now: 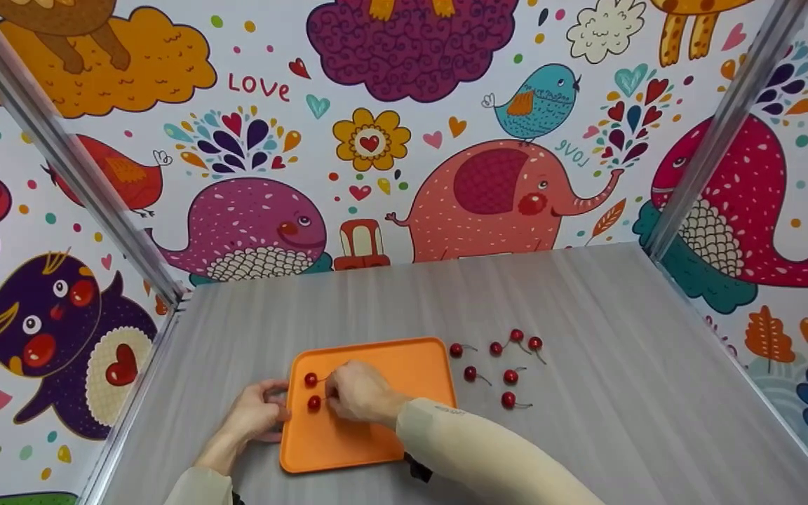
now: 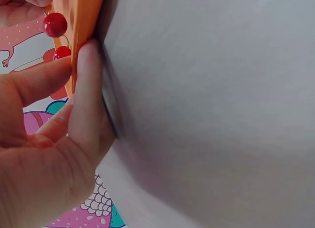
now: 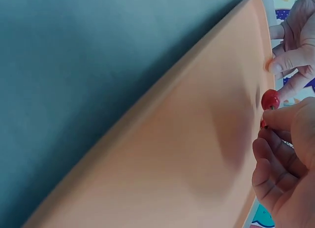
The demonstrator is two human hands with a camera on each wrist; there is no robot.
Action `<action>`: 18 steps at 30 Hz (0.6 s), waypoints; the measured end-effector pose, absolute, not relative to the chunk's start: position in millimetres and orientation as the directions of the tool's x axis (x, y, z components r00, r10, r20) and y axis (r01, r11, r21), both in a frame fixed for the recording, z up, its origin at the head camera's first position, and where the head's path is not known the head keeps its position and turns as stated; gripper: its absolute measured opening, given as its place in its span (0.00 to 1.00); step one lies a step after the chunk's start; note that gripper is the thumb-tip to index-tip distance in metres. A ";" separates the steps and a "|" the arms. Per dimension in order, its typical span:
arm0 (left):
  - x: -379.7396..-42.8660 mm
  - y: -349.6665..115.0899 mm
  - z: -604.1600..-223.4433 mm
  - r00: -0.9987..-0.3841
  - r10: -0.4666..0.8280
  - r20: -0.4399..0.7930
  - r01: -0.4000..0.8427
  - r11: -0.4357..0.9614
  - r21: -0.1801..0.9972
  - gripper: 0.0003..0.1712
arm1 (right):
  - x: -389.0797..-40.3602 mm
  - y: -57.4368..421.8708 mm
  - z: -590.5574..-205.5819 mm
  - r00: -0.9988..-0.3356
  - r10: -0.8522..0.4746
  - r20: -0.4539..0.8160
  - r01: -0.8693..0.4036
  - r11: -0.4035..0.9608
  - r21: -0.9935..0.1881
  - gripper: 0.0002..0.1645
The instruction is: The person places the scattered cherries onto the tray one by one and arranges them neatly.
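Observation:
An orange tray (image 1: 404,365) lies flat on the table. Near its left edge are two red cherries, one farther back (image 1: 311,379) and one nearer the person (image 1: 314,402). My right hand (image 1: 362,393) is over the tray, thumb and forefinger pinching the stem of the nearer cherry, which shows larger in the left wrist view (image 2: 55,24). That hand's other fingers are loosely bent in the right wrist view. At the tray's left side my left hand (image 1: 257,410) holds the rim between thumb and fingers; some of its fingertips are hidden behind the edge.
Several more stemmed cherries (image 1: 510,376) lie scattered on the grey table (image 1: 600,337) right of the tray. Metal posts (image 1: 691,147) and walls printed with cartoon animals (image 1: 376,91) stand around the table's back and sides.

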State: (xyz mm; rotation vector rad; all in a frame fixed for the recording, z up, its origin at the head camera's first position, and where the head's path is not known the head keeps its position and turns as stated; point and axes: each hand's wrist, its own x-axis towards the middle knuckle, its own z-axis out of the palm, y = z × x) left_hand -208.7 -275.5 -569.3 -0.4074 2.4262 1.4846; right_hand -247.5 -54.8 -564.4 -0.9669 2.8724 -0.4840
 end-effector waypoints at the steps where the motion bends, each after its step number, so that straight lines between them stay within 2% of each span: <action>1: -208.7 -275.4 -569.6 -0.925 -0.099 -0.366 -0.371 0.438 0.819 0.39 | -248.0 -55.4 -564.5 -0.799 -0.600 0.034 -0.579 0.753 -0.314 0.06; 18: -208.2 -274.4 -567.6 -0.927 -0.102 -0.360 -0.367 0.441 0.819 0.39 | -254.5 -58.4 -569.8 -0.820 -0.572 -0.023 -0.537 0.783 -0.313 0.04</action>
